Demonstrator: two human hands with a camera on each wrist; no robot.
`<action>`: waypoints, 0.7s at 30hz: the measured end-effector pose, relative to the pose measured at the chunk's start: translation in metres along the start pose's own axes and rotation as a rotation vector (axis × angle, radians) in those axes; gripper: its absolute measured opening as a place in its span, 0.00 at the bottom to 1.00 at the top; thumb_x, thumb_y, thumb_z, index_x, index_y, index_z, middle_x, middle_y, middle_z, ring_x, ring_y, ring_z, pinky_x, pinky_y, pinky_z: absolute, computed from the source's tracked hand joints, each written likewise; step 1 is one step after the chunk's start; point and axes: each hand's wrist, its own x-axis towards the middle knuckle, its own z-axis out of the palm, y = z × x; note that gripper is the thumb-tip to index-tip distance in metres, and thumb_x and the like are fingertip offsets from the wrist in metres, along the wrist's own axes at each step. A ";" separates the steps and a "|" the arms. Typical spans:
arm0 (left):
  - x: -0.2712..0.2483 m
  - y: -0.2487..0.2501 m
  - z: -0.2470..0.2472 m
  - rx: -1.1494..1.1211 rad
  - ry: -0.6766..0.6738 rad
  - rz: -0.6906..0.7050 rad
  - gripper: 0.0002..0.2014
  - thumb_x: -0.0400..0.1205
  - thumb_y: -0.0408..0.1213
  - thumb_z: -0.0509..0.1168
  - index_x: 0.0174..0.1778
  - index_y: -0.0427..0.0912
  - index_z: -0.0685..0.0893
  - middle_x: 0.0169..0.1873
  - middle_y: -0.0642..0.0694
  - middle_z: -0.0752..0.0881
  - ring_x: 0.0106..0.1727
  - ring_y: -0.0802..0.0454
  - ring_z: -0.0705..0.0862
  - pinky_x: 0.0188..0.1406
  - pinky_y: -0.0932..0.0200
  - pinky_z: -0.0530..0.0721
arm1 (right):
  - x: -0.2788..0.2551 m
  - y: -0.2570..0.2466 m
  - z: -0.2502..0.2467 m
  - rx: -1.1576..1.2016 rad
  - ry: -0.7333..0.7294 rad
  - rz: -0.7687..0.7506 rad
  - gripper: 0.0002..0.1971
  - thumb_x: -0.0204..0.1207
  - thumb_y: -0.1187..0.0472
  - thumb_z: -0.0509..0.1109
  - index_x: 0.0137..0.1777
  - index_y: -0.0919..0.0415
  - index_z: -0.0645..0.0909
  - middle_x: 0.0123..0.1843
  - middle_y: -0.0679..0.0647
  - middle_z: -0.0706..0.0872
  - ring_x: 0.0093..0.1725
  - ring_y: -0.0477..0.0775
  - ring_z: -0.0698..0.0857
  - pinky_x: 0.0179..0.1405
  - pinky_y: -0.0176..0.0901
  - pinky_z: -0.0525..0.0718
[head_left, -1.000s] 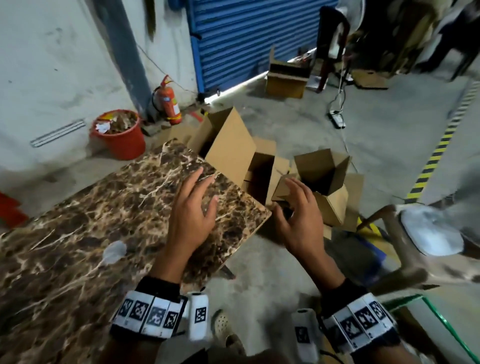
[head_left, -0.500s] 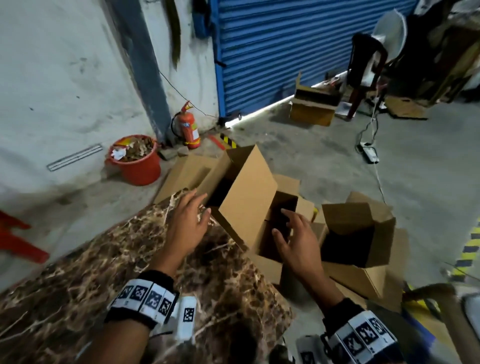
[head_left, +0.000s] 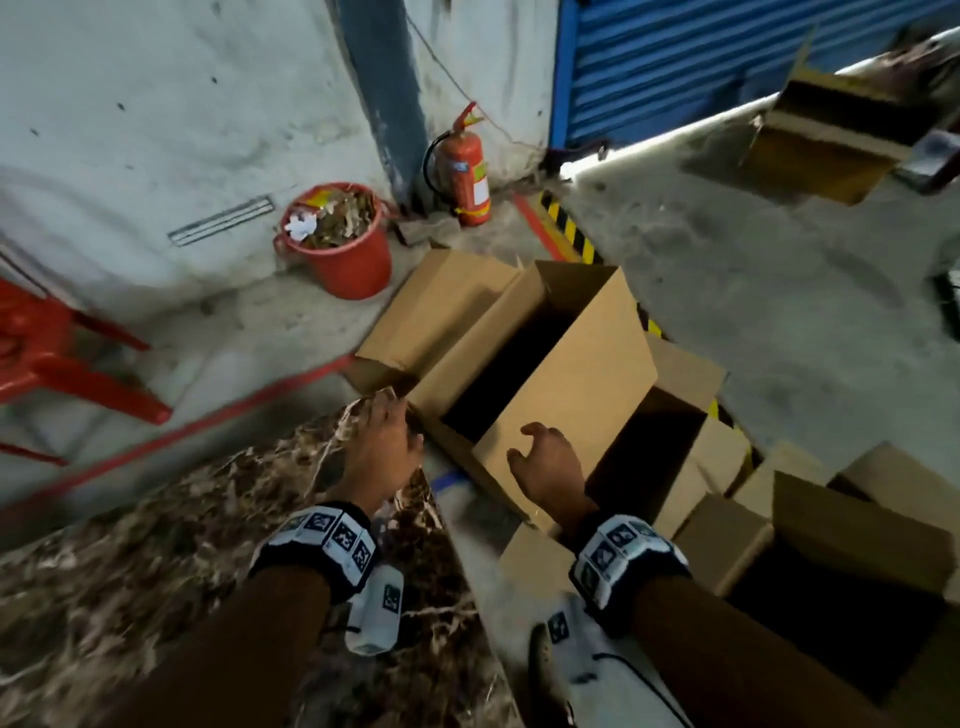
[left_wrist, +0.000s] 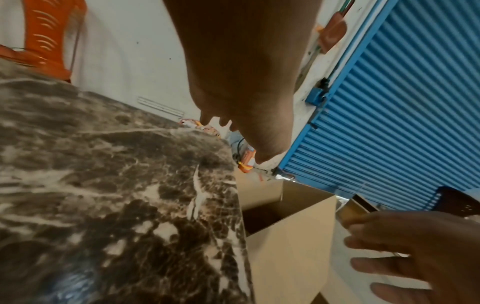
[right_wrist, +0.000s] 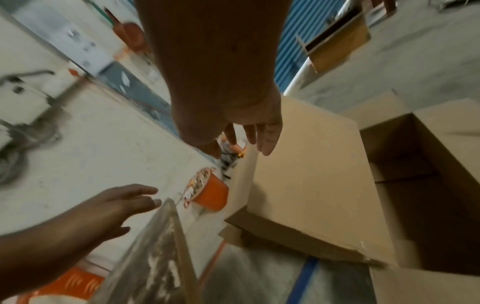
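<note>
Your left hand (head_left: 382, 447) hangs loose and empty over the table (head_left: 156, 571) corner, your right hand (head_left: 550, 467) spread and empty before the open box (head_left: 576, 384) just beside that corner; only the right wrist view shows its fingers (right_wrist: 269, 142) at the box's wall, contact unclear.

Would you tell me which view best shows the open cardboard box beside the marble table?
The head view: the box appears nearly whole, open top and dark inside visible. The left wrist view shows only one corner and a side wall; the right wrist view, mostly a side wall, no opening.
</note>
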 end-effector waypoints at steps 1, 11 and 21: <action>0.003 -0.002 0.007 0.019 -0.029 -0.042 0.33 0.82 0.48 0.62 0.81 0.37 0.63 0.80 0.32 0.64 0.80 0.33 0.61 0.80 0.37 0.62 | 0.017 0.001 0.014 0.010 -0.041 0.034 0.25 0.80 0.51 0.66 0.75 0.60 0.74 0.68 0.64 0.79 0.66 0.67 0.80 0.61 0.52 0.81; -0.003 -0.004 0.066 0.044 0.038 -0.149 0.41 0.81 0.60 0.46 0.86 0.41 0.45 0.86 0.38 0.44 0.86 0.38 0.41 0.81 0.35 0.39 | 0.133 -0.006 0.097 0.466 -0.038 0.637 0.50 0.72 0.31 0.68 0.81 0.67 0.56 0.79 0.70 0.66 0.77 0.74 0.68 0.77 0.62 0.68; -0.005 -0.004 0.059 -0.016 0.046 -0.143 0.38 0.86 0.60 0.46 0.87 0.44 0.44 0.86 0.40 0.44 0.86 0.40 0.41 0.80 0.36 0.38 | 0.085 0.041 0.056 0.468 0.092 0.634 0.21 0.83 0.61 0.61 0.72 0.72 0.71 0.71 0.67 0.80 0.69 0.69 0.80 0.65 0.53 0.79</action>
